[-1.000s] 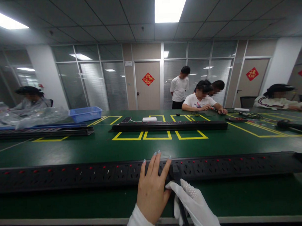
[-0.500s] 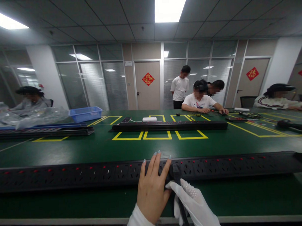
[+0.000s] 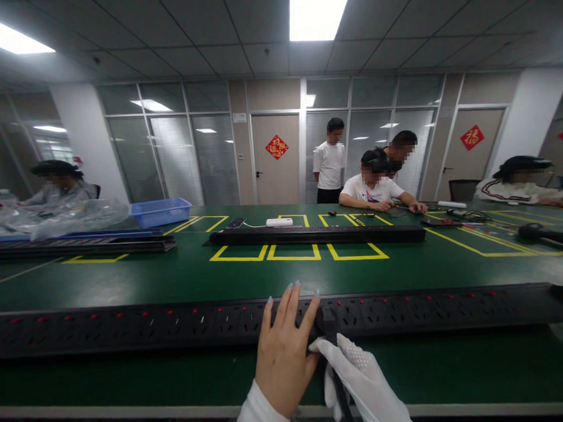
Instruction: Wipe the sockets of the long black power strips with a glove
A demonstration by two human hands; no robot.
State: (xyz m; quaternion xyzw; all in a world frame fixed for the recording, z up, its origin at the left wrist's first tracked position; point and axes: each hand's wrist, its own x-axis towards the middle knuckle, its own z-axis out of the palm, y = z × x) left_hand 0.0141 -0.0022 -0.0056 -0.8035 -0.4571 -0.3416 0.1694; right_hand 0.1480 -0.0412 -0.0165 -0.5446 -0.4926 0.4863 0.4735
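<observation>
A long black power strip (image 3: 128,329) with a row of sockets and small red switches lies across the table before me. My left hand (image 3: 282,348) is bare and rests on it, palm down, with fingers stretched out and apart. Just to its right, a black plug (image 3: 328,321) stands against the sockets; how far it sits in them I cannot tell. My right hand (image 3: 358,375), in a white dotted glove, is closed around the plug's lower end and its black cord (image 3: 342,398), which runs down toward me.
Farther back on the green table (image 3: 173,284) lies another black power strip (image 3: 320,235), with a white box-like device (image 3: 279,223) behind it. Metal channels (image 3: 78,246), clear plastic bags (image 3: 83,214) and a blue basket (image 3: 160,213) are at left. Several people are across the table.
Both my hands and the plug stay where they were. In the background, the standing person has shifted slightly left, and the person behind the seated worker has raised their head.
</observation>
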